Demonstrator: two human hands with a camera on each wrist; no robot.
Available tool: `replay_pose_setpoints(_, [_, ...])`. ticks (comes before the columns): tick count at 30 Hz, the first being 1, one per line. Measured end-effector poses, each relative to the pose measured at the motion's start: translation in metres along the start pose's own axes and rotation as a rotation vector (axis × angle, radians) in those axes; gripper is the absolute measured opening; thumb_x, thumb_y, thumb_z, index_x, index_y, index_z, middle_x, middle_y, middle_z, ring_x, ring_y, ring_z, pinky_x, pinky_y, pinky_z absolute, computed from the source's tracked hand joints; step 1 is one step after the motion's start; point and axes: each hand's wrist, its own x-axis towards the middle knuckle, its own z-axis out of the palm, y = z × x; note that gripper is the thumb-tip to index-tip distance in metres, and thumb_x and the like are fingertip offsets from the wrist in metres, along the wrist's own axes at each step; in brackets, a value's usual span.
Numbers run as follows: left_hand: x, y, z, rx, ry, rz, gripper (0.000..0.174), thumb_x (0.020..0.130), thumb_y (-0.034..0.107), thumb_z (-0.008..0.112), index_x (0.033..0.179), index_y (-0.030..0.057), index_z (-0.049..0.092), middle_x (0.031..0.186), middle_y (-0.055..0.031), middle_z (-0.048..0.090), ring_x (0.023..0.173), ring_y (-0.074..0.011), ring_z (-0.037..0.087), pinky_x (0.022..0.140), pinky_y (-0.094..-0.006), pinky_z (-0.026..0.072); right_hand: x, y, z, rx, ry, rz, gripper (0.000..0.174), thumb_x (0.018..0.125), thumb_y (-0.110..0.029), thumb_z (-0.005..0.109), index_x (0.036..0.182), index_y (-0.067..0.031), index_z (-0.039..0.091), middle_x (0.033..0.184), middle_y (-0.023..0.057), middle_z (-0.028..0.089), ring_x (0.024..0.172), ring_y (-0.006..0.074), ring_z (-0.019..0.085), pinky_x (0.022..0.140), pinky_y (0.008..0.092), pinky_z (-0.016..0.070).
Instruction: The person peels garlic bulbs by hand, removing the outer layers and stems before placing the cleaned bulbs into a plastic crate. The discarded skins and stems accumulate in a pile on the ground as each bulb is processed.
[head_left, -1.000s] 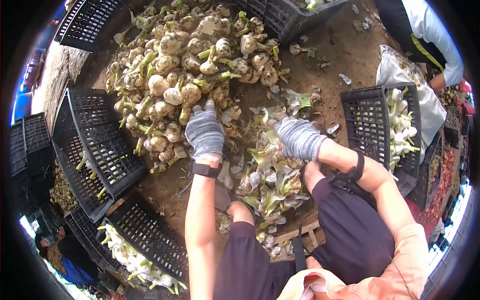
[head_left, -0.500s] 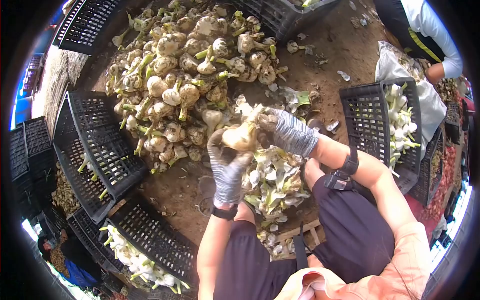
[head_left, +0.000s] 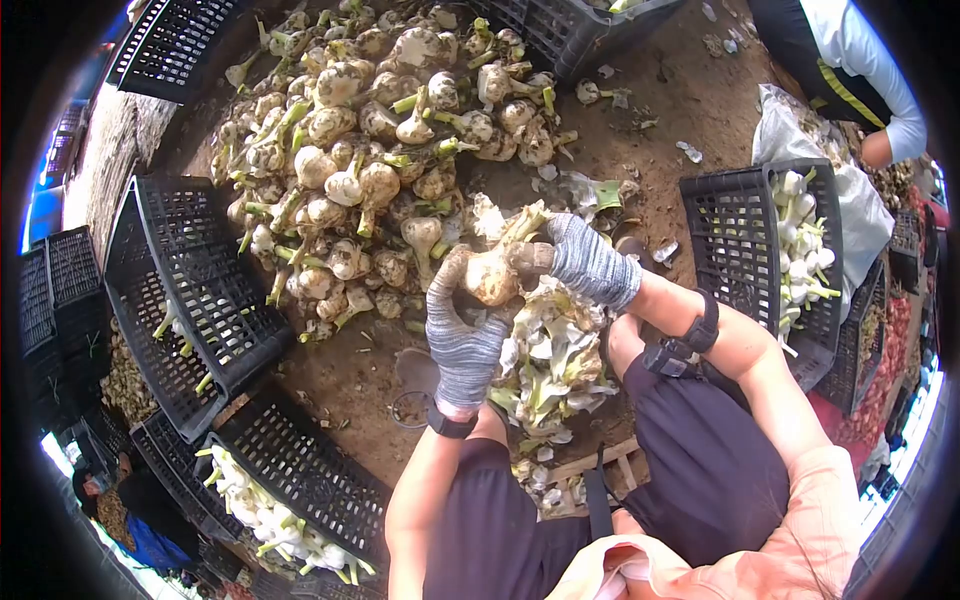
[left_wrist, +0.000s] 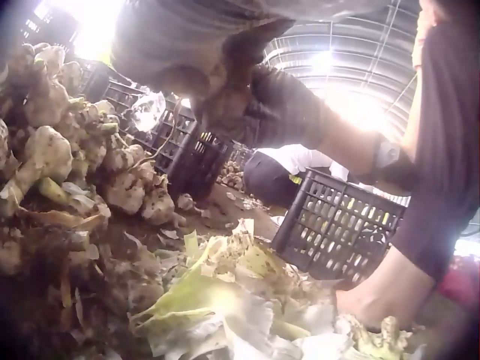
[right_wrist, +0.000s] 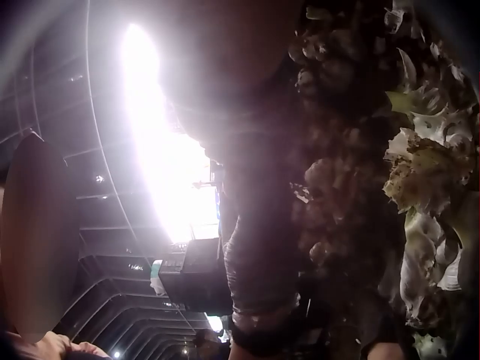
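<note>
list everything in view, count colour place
held garlic bulb: one, cream, centre
garlic pile: one, cream and brown, ground ahead
peelings: one heap, whitish, lower centre
crates: several, black, left, right and ahead
whiter garlic: many, white, right crate, lower left
sack: one, whitish, beyond right crate
blurred heap: one, red, right edge
other people: two, dark and pale clothes, upper right, lower left
legs: two, dark trousers, bottom
left hand and right hand: one each, grey gloves, on bulb

Head view looks down from above; left wrist view looks low across peelings (head_left: 555, 375); right wrist view, tipped sideways, shares them.
</note>
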Motion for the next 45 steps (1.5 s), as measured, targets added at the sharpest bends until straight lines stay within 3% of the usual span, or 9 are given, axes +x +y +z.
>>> replay_pose_setpoints(10, [0.003, 0.016, 0.002, -0.176, 0.012, -0.133, 0.071, 0.066, 0.005, 0.081, 0.125, 0.0025, 0.042, 0.121, -0.0109, 0.051, 0.11, -0.0199, 0.052, 0.095, -0.0345, 0.0447, 0.0, 0.002, -0.007, -0.058, -0.054, -0.042, 0.026, 0.085, -0.018, 0.063, 0.104, -0.0001, 0.062, 0.091, 0.0045, 0.066, 0.082, 0.0089, 0.057, 0.074, 0.0273, 0.0487])
replay_pose_setpoints(16, [0.006, 0.018, -0.005, -0.663, -0.042, -0.451, 0.046, 0.084, 0.024, 0.066, 0.119, 0.0005, 0.049, 0.107, -0.01, 0.059, 0.087, -0.0166, 0.059, 0.076, -0.0284, 0.0514, -0.001, 0.008, -0.012, -0.067, -0.094, -0.011, 0.026, 0.083, -0.013, 0.061, 0.106, -0.0006, 0.061, 0.093, 0.0049, 0.066, 0.085, 0.0086, 0.057, 0.076, 0.0282, 0.049])
replay_pose_setpoints(17, [0.007, 0.016, -0.005, -0.768, 0.008, -0.567, 0.042, 0.088, 0.028, 0.058, 0.12, 0.0015, 0.049, 0.098, -0.0087, 0.062, 0.072, -0.0134, 0.058, 0.061, -0.0229, 0.0497, -0.001, 0.011, -0.011, -0.131, -0.094, -0.058, 0.026, 0.083, -0.013, 0.061, 0.106, -0.0007, 0.061, 0.094, 0.0053, 0.066, 0.085, 0.0093, 0.058, 0.077, 0.0287, 0.0489])
replay_pose_setpoints(21, [0.014, 0.018, -0.005, -0.729, 0.084, -0.733, 0.045, 0.092, 0.04, 0.05, 0.121, 0.0043, 0.05, 0.082, -0.0051, 0.062, 0.055, -0.0077, 0.051, 0.04, -0.0181, 0.0381, -0.001, 0.015, -0.008, -0.25, -0.078, -0.093, 0.027, 0.082, -0.011, 0.061, 0.107, -0.0006, 0.061, 0.095, 0.0084, 0.067, 0.088, 0.0137, 0.06, 0.081, 0.0313, 0.0483])
replay_pose_setpoints(24, [0.016, 0.015, -0.006, -0.616, 0.011, -0.751, 0.047, 0.093, 0.044, 0.046, 0.122, 0.0067, 0.05, 0.08, -0.0044, 0.061, 0.053, -0.0081, 0.05, 0.041, -0.0181, 0.0381, -0.005, 0.016, -0.007, -0.156, -0.043, -0.041, 0.03, 0.082, -0.01, 0.061, 0.11, -0.0006, 0.059, 0.1, 0.008, 0.066, 0.092, 0.0138, 0.059, 0.084, 0.0311, 0.0473])
replay_pose_setpoints(28, [0.016, 0.025, 0.001, -0.48, -0.058, -0.527, 0.05, 0.088, 0.025, 0.062, 0.13, 0.0098, 0.041, 0.081, -0.003, 0.058, 0.059, -0.0065, 0.05, 0.047, -0.0157, 0.0391, -0.006, 0.003, 0.002, -0.011, -0.008, 0.065, 0.043, 0.08, -0.014, 0.069, 0.118, -0.0006, 0.053, 0.108, 0.0063, 0.063, 0.099, 0.0127, 0.056, 0.09, 0.0298, 0.0452])
replay_pose_setpoints(33, [0.016, 0.021, 0.009, -0.264, 0.054, -0.319, 0.055, 0.078, 0.015, 0.071, 0.126, 0.0045, 0.044, 0.1, -0.0057, 0.059, 0.081, -0.0113, 0.057, 0.07, -0.024, 0.0499, -0.002, 0.018, 0.008, 0.089, 0.0, 0.084, 0.047, 0.074, -0.011, 0.074, 0.116, -0.0021, 0.054, 0.107, 0.0059, 0.063, 0.097, 0.0119, 0.056, 0.088, 0.0286, 0.0458])
replay_pose_setpoints(40, [0.017, 0.003, -0.009, -0.443, 0.059, -0.695, 0.049, 0.085, 0.042, 0.059, 0.113, 0.0018, 0.054, 0.099, -0.0099, 0.062, 0.086, -0.0161, 0.062, 0.077, -0.0289, 0.0522, -0.008, 0.01, 0.007, -0.079, -0.077, 0.121, 0.029, 0.077, -0.011, 0.064, 0.103, 0.0007, 0.062, 0.091, 0.0043, 0.067, 0.083, 0.0088, 0.058, 0.076, 0.027, 0.0483])
replay_pose_setpoints(45, [0.031, -0.004, -0.026, -0.715, -0.109, -1.007, 0.054, 0.085, 0.051, 0.054, 0.112, 0.0038, 0.056, 0.094, -0.011, 0.064, 0.073, -0.0186, 0.064, 0.066, -0.0279, 0.0545, -0.011, -0.004, -0.004, -0.195, -0.177, 0.217, 0.028, 0.078, -0.011, 0.063, 0.104, 0.0015, 0.063, 0.087, 0.0029, 0.067, 0.079, 0.0074, 0.057, 0.071, 0.0265, 0.0484])
